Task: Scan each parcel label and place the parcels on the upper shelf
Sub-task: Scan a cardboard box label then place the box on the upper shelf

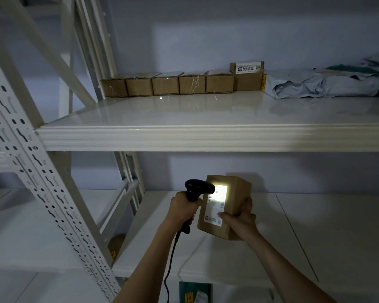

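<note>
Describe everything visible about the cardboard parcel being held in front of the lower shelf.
The cardboard parcel is a plain brown box, taller than wide, held tilted in the air below the upper shelf. A white label on its left-facing side is washed out by the light of the black scanner, held close by the left hand. The right hand grips its lower right corner, thumb on the label side.

I see matt brown cardboard on the parcel (224,206), a glossy painted upper shelf (184,114), a smooth black plastic scanner (197,190), and crinkled plastic mailers (322,84).
</note>
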Motion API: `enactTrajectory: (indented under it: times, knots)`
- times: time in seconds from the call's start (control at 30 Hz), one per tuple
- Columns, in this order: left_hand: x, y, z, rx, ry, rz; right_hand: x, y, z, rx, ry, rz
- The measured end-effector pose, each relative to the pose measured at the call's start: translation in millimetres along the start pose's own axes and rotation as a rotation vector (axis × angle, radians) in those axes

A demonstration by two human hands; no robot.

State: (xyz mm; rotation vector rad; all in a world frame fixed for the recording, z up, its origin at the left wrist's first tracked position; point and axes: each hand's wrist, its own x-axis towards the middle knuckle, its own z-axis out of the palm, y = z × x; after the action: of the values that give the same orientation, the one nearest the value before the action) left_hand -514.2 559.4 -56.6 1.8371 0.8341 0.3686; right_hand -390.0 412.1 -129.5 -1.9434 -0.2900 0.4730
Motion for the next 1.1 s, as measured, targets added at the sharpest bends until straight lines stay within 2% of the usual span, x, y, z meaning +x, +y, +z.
enactTrajectory:
  times: [0.57,1.1]
  knots:
    - [0.8,-5.4,-4.9,0.028,0.029,0.007,-2.9,0.9,2.4,0.02,-0.018,0.029]
    - [1.2,-7.6,-7.5,0.164,0.048,0.029,-4.1,0.8,4.0,0.024,-0.02,0.03]
